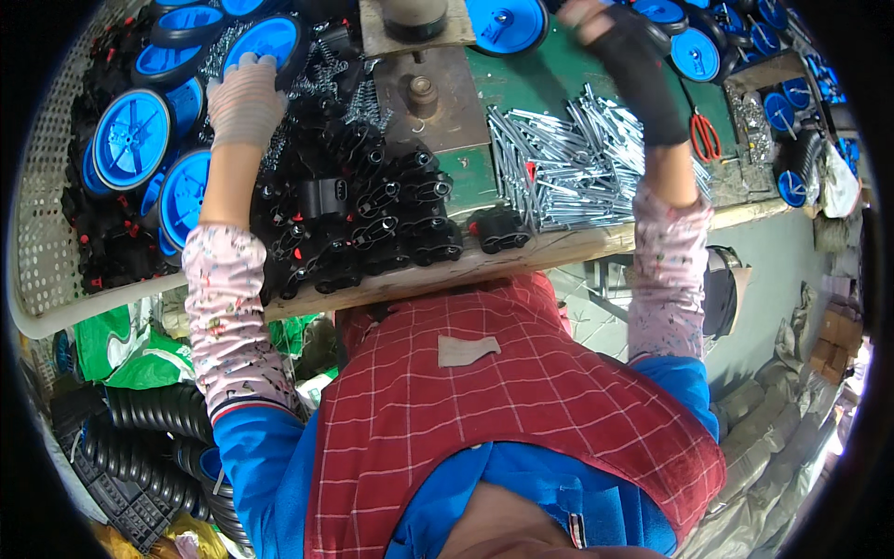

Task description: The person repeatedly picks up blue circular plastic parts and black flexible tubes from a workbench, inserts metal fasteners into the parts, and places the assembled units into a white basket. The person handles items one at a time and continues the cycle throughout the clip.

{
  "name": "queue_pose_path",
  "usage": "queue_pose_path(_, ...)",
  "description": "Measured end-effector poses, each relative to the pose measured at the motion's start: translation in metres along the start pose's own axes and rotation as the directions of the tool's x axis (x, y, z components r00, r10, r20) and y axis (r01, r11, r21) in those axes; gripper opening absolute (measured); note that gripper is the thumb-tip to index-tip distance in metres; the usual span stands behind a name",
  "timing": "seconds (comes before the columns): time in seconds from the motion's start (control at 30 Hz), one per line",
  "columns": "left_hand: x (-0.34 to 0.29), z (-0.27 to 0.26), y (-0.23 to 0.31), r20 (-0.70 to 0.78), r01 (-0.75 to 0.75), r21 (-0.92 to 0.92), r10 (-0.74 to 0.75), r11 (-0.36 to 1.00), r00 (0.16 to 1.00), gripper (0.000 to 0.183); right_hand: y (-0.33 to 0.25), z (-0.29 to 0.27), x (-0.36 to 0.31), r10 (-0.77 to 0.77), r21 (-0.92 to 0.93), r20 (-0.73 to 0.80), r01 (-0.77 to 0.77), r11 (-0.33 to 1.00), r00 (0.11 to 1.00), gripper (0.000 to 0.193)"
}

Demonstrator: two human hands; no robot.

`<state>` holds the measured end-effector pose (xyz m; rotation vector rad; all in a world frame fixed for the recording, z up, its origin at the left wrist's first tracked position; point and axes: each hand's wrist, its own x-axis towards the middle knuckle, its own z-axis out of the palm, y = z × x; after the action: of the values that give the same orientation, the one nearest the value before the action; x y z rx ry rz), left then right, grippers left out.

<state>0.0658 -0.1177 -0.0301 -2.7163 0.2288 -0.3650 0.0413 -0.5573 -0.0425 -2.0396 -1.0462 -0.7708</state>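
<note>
My left hand (245, 104), in a pale striped glove, has its fingers hooked onto a blue wheel (264, 43) with a black tyre at the back left. Small springs (358, 102) and black plastic caster housings (377, 224) spread beside that forearm. At the far right of the bench my right hand (622, 48), in a black fingerless glove, is smeared by motion; what its fingers do is unclear. Another blue wheel (506, 20) lies just left of it. Below the right hand is a heap of silvery metal rods (568, 163).
A metal press block (422, 93) stands mid-bench. Red-handled pliers (705, 136) and a tray of small parts (748, 121) lie right. More blue wheels (133, 138) fill a white perforated crate (47, 224) at left. The wooden bench edge (596, 244) runs before me.
</note>
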Motion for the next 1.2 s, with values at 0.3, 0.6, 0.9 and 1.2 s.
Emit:
queue_pose_path(0.3,-0.095,-0.037,0.023,0.067,0.09,-0.976,-0.121,0.199,0.99,0.027,-0.106,0.08,-0.093,0.562,-0.428,0.43,-0.388,0.816,0.707,0.022)
queue_pose_path(0.6,-0.119,0.012,0.059,0.227,0.204,-0.937,-0.053,-0.283,0.972,0.052,-0.093,0.072,-0.057,0.706,0.037,0.23,-0.731,0.681,0.669,0.019)
queue_pose_path(0.9,-0.151,-0.025,0.058,0.389,0.378,-0.757,0.098,-0.533,0.916,0.04,-0.099,0.103,-0.042,0.64,-0.066,0.485,-0.704,0.707,0.597,0.019)
queue_pose_path(1.2,-0.171,-0.059,0.061,0.081,0.397,-0.834,0.628,-0.382,0.774,0.049,-0.12,0.124,0.02,0.645,0.42,0.273,-0.691,0.588,0.714,0.027)
